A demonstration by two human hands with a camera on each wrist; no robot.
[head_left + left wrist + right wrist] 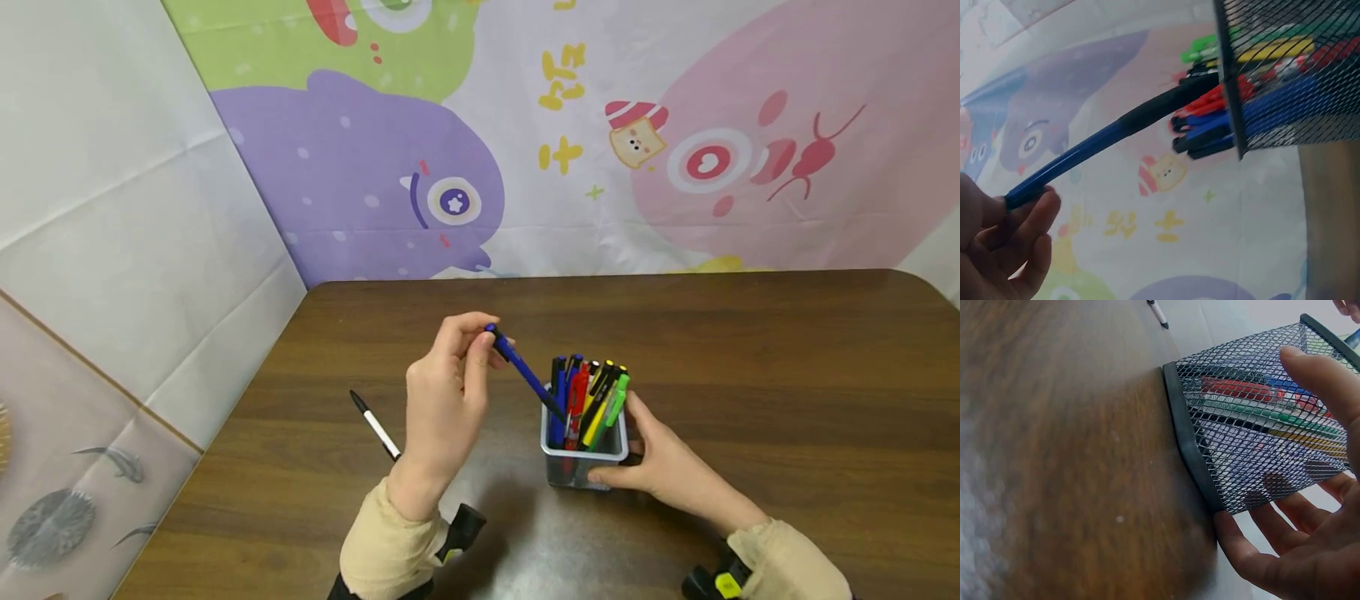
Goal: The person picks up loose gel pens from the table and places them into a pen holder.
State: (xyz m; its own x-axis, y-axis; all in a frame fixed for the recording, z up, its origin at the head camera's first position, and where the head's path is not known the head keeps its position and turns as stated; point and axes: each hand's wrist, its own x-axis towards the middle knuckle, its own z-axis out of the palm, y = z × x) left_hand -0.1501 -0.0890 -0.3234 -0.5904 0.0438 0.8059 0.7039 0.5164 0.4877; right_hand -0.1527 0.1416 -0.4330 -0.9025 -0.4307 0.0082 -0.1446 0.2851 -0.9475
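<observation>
My left hand (447,404) pinches a blue pen (522,367) by its upper end, thumb against fingers. The pen slants down to the right, and its dark grip end reaches the rim of a black mesh pen holder (1254,437). Several pens stand inside that holder (585,456): blue ones, a red pen (576,400), yellow-and-black ones and a green pen (617,398). My right hand (667,458) grips the holder from its right side, thumb along the near face and fingers behind. In the left wrist view the held blue pen (1079,150) crosses to the mesh opening.
A white pen with black ends (377,427) lies on the brown wooden table (787,358), left of my left hand. Behind the table's far edge hangs a cartoon-printed cloth (570,233). A pale cloth wall (135,183) stands on the left.
</observation>
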